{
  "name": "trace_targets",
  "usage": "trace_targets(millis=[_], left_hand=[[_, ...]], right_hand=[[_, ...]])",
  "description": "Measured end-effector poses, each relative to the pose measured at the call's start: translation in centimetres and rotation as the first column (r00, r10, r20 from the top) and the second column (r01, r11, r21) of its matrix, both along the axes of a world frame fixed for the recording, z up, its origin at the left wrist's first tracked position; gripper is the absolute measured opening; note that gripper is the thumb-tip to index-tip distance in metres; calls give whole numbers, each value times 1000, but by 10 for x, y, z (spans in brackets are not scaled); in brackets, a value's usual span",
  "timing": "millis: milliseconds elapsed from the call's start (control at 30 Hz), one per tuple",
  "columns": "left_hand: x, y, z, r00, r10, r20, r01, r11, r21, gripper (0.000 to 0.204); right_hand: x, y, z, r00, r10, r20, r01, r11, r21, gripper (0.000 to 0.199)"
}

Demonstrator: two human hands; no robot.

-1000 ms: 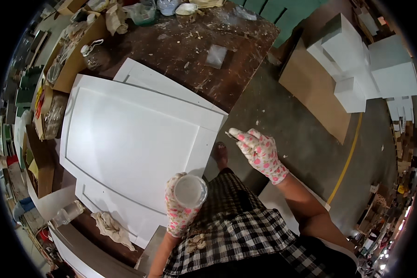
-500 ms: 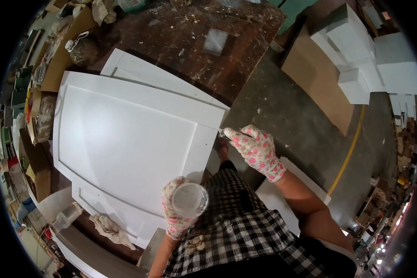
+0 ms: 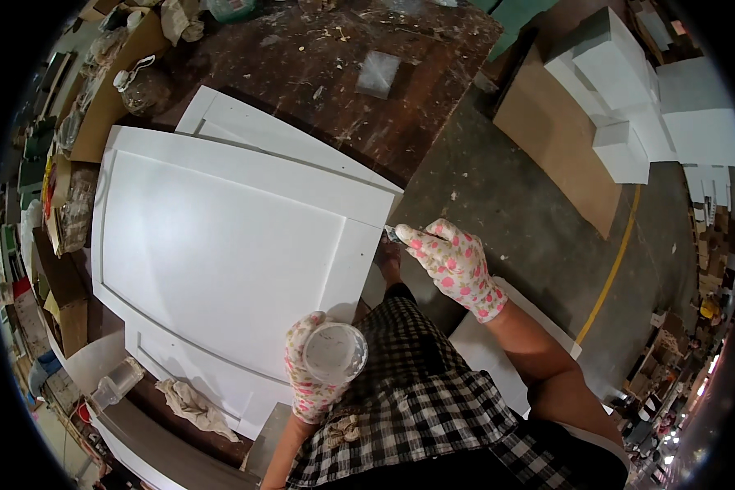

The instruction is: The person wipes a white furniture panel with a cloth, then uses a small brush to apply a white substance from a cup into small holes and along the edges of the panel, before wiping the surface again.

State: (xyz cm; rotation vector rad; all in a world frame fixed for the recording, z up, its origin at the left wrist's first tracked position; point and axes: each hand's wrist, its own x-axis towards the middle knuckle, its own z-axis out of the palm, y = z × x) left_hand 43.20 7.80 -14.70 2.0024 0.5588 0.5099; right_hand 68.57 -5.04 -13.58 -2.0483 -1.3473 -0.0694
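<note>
A large white cabinet door panel (image 3: 220,245) lies flat on a worn wooden workbench (image 3: 343,73), on top of a second white panel (image 3: 245,126). My left hand (image 3: 306,384), in a flowered glove, holds a small round plastic cup (image 3: 333,353) with white stuff inside, near the panel's front corner. My right hand (image 3: 453,265), gloved the same way, grips a small thin tool (image 3: 392,234) whose tip touches the top panel's right edge. What kind of tool it is I cannot tell.
A crumpled rag (image 3: 192,404) and a clear jar (image 3: 114,384) sit at the bench's near left edge. Cardboard boxes (image 3: 98,106) and clutter line the left side. White foam blocks (image 3: 629,106) and a brown board (image 3: 555,139) stand on the concrete floor at right.
The view has shifted so the panels sit higher and larger. My right hand moved down to the panel's right edge with the tool. The cup stays in my left hand.
</note>
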Motion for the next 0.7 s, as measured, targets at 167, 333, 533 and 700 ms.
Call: trace_targets(millis=[167,333,533,700], left_hand=[[-1,0,0,1000,-6,10,6,1000,-15,80],[-2,0,-2,1000,0,9,0,1000,-24,80],[1,-1,-1,1000,10,14,-9,999,-30,80],[-1,0,-3,1000,15,24,-14,1000,-16,82]], right_hand=[[0,-1,-2,1000,-11,0,11,994,-104,34],[0,0,-1,999,-3,52,6,999,-48,32],[2,-9,-18,995,12,96,-5,997,-75,38],[0,-5,-8,994,11,108,-9,1000,-16,38]])
